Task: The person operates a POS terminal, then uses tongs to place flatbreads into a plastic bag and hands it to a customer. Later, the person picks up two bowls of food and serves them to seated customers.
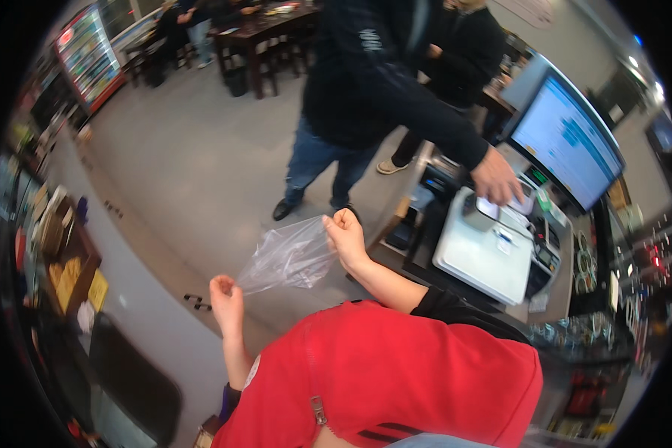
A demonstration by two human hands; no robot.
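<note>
A clear, crumpled plastic bag (pixel 294 255) is stretched out in front of my red garment. My left hand (pixel 227 299) pinches its lower left end between thumb and fingers. At its upper right edge, my right hand (pixel 346 238) grips the film with curled fingers. The bag hangs slack in the middle, and whether anything is inside I cannot tell. To the right of my right hand stands a white flat-topped device (pixel 481 252), with a small boxy object (pixel 481 211) at its far end.
A person in a black jacket (pixel 364 84) reaches a hand (pixel 497 176) over the small devices. A lit monitor (pixel 568 140) stands behind them. On the left runs a grey counter (pixel 162 313) with a wooden tray (pixel 92 246) and a dark chair-like object (pixel 131 375). Farther off are a drinks fridge (pixel 92 61) and tables.
</note>
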